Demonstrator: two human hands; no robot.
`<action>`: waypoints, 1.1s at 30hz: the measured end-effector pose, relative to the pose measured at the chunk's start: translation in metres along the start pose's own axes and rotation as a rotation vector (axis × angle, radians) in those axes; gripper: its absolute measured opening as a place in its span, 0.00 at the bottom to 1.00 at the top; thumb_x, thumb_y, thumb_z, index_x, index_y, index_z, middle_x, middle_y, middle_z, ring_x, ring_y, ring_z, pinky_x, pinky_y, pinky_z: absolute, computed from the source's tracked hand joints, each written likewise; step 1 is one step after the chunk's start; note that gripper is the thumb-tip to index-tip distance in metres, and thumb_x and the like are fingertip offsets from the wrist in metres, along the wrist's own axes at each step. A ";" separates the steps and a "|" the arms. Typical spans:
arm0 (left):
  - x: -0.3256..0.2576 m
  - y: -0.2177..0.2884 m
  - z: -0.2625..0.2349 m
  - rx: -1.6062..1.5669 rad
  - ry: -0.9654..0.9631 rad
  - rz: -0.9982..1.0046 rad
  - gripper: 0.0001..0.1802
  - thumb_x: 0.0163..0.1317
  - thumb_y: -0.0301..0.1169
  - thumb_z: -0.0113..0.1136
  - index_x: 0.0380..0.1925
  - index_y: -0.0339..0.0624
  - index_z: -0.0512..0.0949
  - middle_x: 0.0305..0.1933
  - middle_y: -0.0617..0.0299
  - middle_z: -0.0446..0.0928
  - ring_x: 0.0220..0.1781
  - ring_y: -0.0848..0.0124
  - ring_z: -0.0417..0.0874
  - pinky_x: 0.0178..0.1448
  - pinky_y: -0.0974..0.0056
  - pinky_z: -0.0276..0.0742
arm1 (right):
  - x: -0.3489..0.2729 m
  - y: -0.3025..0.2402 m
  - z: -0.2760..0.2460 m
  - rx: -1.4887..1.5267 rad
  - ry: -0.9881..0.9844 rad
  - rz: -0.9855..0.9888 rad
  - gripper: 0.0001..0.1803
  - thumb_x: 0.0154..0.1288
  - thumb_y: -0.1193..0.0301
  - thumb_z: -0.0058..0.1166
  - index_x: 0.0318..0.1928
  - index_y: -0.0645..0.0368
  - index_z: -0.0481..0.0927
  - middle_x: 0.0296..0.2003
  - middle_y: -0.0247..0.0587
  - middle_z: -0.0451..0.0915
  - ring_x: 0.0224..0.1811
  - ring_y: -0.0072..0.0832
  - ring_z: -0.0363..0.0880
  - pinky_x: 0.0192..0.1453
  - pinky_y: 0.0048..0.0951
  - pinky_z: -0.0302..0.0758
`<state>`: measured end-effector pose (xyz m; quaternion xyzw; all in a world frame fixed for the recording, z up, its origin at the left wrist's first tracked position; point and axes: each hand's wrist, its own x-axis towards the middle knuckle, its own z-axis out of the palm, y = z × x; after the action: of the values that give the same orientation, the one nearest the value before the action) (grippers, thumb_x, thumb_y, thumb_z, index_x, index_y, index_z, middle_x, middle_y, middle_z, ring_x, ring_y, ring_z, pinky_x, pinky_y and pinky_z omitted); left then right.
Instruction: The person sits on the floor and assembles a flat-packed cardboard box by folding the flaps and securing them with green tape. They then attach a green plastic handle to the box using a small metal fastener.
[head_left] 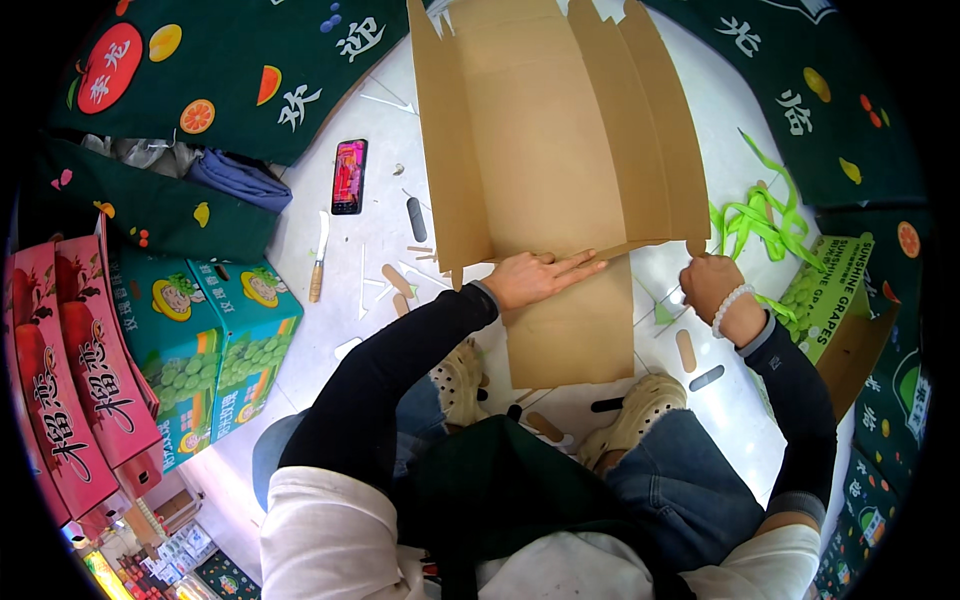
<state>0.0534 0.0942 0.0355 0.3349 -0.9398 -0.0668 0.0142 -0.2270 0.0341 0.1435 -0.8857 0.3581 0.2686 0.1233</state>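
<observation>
A large brown cardboard box, unfolded into a sheet with raised side flaps [540,130], lies on the floor in front of me. My left hand [532,280] presses on it along the near crease, fingers stretched out and lying flat. From under that hand a cardboard end flap [575,345] extends toward my feet. At the sheet's near right corner my right hand [710,287] is closed, its fingers at a small corner tab. The palm side of this hand is hidden.
Left of the cardboard lie a phone [348,177] and a knife [319,257] with a wooden handle. Bright green strapping [760,215] is tangled at the right, beside a green fruit carton [830,290]. Teal cartons [215,340] and pink cartons [80,370] stand left. Cardboard scraps [397,282] litter the floor.
</observation>
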 end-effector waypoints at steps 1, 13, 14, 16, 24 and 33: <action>0.000 0.000 -0.001 -0.003 0.001 0.001 0.43 0.54 0.28 0.51 0.71 0.56 0.48 0.72 0.67 0.56 0.29 0.71 0.78 0.29 0.71 0.77 | 0.000 -0.006 0.000 0.074 0.138 -0.015 0.05 0.52 0.74 0.55 0.31 0.60 0.79 0.30 0.45 0.78 0.32 0.41 0.81 0.33 0.38 0.78; -0.001 0.006 -0.013 -0.040 0.034 0.054 0.47 0.53 0.27 0.52 0.72 0.63 0.44 0.71 0.55 0.56 0.33 0.65 0.81 0.33 0.64 0.80 | 0.073 -0.012 0.075 0.123 0.363 -0.201 0.07 0.56 0.74 0.47 0.36 0.60 0.74 0.35 0.44 0.76 0.41 0.39 0.78 0.40 0.35 0.77; -0.004 0.004 -0.019 -0.049 0.029 0.025 0.43 0.54 0.28 0.52 0.70 0.59 0.48 0.67 0.53 0.61 0.33 0.64 0.81 0.33 0.63 0.80 | 0.072 -0.010 0.078 0.154 0.398 -0.212 0.07 0.56 0.74 0.47 0.36 0.60 0.74 0.34 0.44 0.76 0.40 0.39 0.78 0.40 0.35 0.77; -0.010 -0.002 -0.030 -0.067 0.024 -0.031 0.36 0.56 0.29 0.52 0.67 0.51 0.57 0.60 0.49 0.70 0.32 0.62 0.82 0.34 0.62 0.80 | 0.071 -0.007 0.084 0.176 0.457 -0.223 0.07 0.57 0.74 0.47 0.36 0.59 0.74 0.34 0.42 0.77 0.39 0.40 0.79 0.39 0.36 0.77; -0.029 -0.035 0.006 0.041 -0.197 -0.389 0.10 0.62 0.34 0.51 0.32 0.37 0.71 0.23 0.54 0.79 0.25 0.59 0.83 0.26 0.60 0.76 | 0.076 0.004 0.082 0.417 0.533 -0.172 0.05 0.63 0.70 0.47 0.38 0.55 0.73 0.27 0.47 0.79 0.31 0.42 0.80 0.35 0.41 0.75; -0.010 -0.026 0.008 -0.038 -0.083 -0.450 0.12 0.65 0.35 0.48 0.29 0.38 0.71 0.22 0.52 0.79 0.22 0.58 0.82 0.24 0.58 0.75 | 0.081 -0.019 0.046 0.267 0.611 0.001 0.09 0.67 0.64 0.45 0.36 0.56 0.72 0.23 0.41 0.78 0.29 0.37 0.80 0.27 0.37 0.72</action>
<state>0.0774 0.0815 0.0243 0.5326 -0.8398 -0.0998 -0.0333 -0.1831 0.0201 0.0605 -0.9011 0.4110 -0.0587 0.1248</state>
